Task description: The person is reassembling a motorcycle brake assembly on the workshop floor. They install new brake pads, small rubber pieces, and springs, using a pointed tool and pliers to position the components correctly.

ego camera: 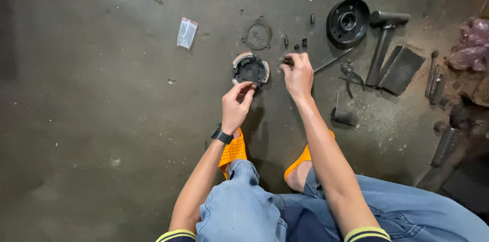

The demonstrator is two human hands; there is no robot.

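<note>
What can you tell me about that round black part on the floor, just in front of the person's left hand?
The round part is a dark, greasy-looking metal disc lying flat on the stained concrete floor. Its rim carries curved pale segments, worn at the edges, around a black centre with small holes and studs. The left hand hovers at its near edge with pinched fingertips; whether they touch it is unclear. The right hand rests beside it, apart from it.

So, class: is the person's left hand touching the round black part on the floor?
Cannot tell. In the head view the left hand has its fingertips at the lower edge of the round black part, showing neither contact nor gap plainly.
</note>
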